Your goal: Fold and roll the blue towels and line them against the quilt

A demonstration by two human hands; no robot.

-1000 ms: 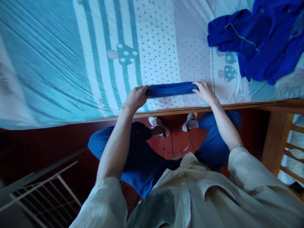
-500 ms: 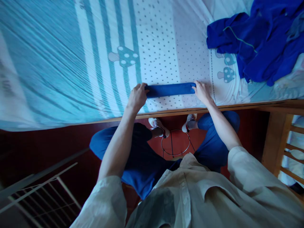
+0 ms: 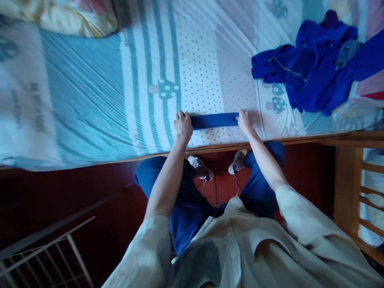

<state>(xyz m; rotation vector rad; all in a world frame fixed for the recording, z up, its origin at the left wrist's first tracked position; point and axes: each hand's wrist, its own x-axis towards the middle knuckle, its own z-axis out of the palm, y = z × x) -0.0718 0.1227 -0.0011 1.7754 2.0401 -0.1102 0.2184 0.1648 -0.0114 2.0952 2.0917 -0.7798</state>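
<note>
Both hands busy on a bed. Left hand (image 3: 183, 126) curls its fingers over the left end of a folded blue cloth (image 3: 214, 121); right hand (image 3: 245, 121) pinches the right end between thumb and fingers. Cloth is a long, narrow strip, stretched crosswise between the two hands, lying on the patterned sheet (image 3: 199, 76) near the bed's front edge. Its finer folds are too dark to read.

Sheet: teal and white stripes, dots, printed mushrooms. Wooden bed rail (image 3: 216, 149) runs along the near side, just below the strip.

On the bed, to the right, well apart from the strip: crumpled heap of blue clothing (image 3: 309, 76), thin light-green line along one part, a grey-blue piece (image 3: 346, 54) lying on top. Upper left, a yellowish bundle (image 3: 75, 20), cut off by the view.

Holders and contents: white shoes (image 3: 198, 163) with the person's feet in them, on the red floor (image 3: 225, 188) beneath the rail. Wooden slatted frame (image 3: 348, 184) at far right; pale fabric (image 3: 373, 158) shows between its slats. Wire rack (image 3: 60, 239) lower left, its interior too dark to tell. Metal ring (image 3: 221, 172) low between the knees.
</note>
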